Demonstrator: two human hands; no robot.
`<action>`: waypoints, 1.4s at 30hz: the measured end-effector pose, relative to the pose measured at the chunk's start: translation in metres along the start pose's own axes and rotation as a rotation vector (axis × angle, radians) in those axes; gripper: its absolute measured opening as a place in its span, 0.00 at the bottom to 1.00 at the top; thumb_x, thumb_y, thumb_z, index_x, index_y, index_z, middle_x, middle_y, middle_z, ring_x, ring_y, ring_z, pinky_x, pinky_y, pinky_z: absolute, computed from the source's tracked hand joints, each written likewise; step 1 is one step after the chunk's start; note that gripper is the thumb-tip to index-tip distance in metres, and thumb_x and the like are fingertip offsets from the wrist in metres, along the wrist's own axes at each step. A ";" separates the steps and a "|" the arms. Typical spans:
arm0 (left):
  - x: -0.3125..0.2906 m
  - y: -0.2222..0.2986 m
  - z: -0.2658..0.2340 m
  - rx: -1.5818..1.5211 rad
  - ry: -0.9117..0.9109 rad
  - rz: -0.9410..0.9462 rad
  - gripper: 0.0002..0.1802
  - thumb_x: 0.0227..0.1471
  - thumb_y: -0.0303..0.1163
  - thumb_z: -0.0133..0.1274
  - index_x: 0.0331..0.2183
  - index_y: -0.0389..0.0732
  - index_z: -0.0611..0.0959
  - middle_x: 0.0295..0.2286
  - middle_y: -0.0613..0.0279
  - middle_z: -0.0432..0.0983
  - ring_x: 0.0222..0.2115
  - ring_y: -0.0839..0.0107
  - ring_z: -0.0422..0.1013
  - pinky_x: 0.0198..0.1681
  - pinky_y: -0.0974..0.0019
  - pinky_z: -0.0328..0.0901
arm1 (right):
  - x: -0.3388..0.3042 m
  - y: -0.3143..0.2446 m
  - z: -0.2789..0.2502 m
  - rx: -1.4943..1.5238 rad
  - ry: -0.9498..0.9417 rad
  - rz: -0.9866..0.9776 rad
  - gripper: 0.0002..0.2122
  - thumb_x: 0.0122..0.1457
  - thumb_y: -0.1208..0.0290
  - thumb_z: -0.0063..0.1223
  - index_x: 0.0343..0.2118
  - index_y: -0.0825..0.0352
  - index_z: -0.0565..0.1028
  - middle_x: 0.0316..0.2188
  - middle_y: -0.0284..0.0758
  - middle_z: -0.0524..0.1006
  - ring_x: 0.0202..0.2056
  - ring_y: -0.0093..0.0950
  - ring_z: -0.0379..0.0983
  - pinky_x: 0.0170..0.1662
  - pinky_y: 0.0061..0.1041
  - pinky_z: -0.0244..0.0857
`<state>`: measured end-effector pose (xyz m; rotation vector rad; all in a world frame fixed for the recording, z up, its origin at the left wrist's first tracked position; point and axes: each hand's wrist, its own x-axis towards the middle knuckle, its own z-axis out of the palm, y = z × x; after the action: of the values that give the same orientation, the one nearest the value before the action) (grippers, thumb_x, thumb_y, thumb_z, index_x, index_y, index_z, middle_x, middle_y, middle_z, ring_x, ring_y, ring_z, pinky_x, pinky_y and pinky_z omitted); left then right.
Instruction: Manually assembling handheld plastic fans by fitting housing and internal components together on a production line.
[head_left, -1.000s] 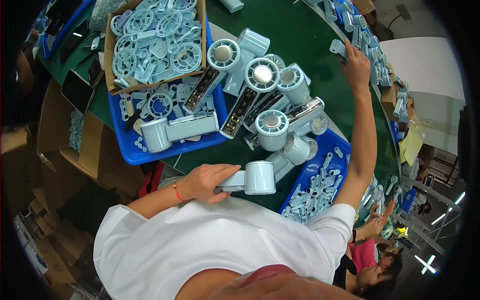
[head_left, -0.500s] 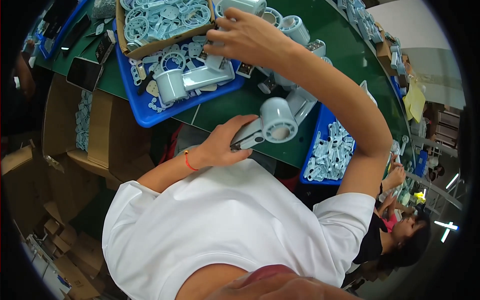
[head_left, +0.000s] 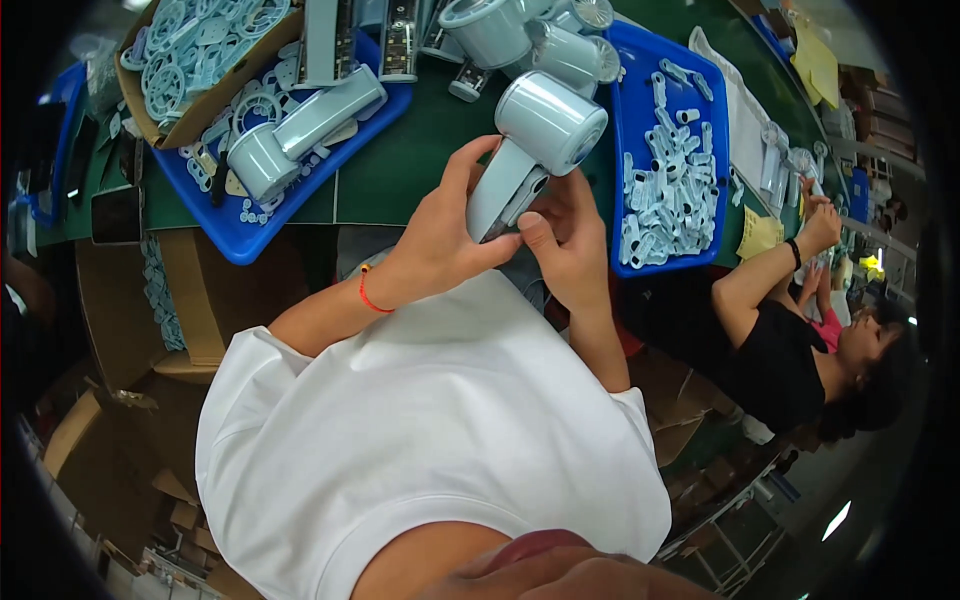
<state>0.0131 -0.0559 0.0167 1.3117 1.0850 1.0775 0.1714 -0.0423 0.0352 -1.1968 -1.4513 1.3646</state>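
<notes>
Between my two hands is a pale blue handheld fan, with a thick round head and a flat handle. My left hand, with a red string on its wrist, closes around the handle from the left. On the handle's right side, near a dark opening, my right hand is closed with thumb and fingers against it. Whether a small part sits between those fingers is hidden. Another pale blue fan body lies in the blue tray at the left.
A cardboard box of ring-shaped parts rests on the left tray. Several more fan bodies stand at the table's far side. At the right, a blue bin holds small pale parts. A co-worker sits farther right. A phone lies far left.
My right hand has come back from the far tray and box to the fan's handle. The fan is turned more upright and held farther from me, and the view has shifted right.
</notes>
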 end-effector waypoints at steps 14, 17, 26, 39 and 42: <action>-0.005 -0.003 0.005 0.236 -0.076 -0.033 0.42 0.37 0.26 0.56 0.54 0.35 0.54 0.43 0.44 0.65 0.40 0.49 0.68 0.42 0.59 0.64 | 0.016 0.008 -0.004 0.004 -0.076 0.445 0.19 0.49 0.83 0.44 0.48 0.75 0.65 0.38 0.39 0.72 0.39 0.24 0.70 0.44 0.23 0.65; -0.007 0.003 0.008 0.333 0.034 0.052 0.42 0.37 0.26 0.55 0.53 0.34 0.54 0.41 0.43 0.65 0.40 0.50 0.67 0.43 0.59 0.63 | 0.007 0.012 -0.013 0.117 -0.177 0.189 0.19 0.50 0.83 0.44 0.47 0.75 0.65 0.38 0.38 0.72 0.38 0.24 0.69 0.43 0.23 0.65; -0.002 -0.002 0.006 0.176 -0.049 -0.030 0.41 0.38 0.26 0.55 0.53 0.33 0.53 0.42 0.43 0.65 0.42 0.54 0.67 0.44 0.61 0.63 | 0.013 0.016 -0.010 0.148 -0.210 0.152 0.24 0.46 0.78 0.50 0.50 0.75 0.63 0.40 0.41 0.71 0.41 0.26 0.68 0.44 0.26 0.66; -0.010 -0.006 0.008 0.126 -0.050 -0.116 0.43 0.38 0.25 0.53 0.54 0.33 0.50 0.43 0.46 0.64 0.43 0.58 0.66 0.45 0.61 0.62 | 0.011 -0.005 -0.008 -0.102 -0.192 0.360 0.24 0.43 0.85 0.38 0.48 0.76 0.63 0.39 0.41 0.71 0.39 0.27 0.70 0.38 0.23 0.68; -0.006 -0.012 0.004 0.102 -0.035 -0.034 0.43 0.37 0.27 0.54 0.54 0.34 0.52 0.43 0.48 0.63 0.43 0.60 0.63 0.47 0.62 0.59 | 0.001 0.024 -0.006 0.010 -0.195 -0.043 0.23 0.48 0.80 0.46 0.50 0.73 0.62 0.43 0.41 0.70 0.43 0.28 0.69 0.44 0.25 0.65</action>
<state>0.0162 -0.0622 0.0043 1.3832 1.1445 0.9815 0.1800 -0.0403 0.0116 -1.0430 -1.5937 1.4903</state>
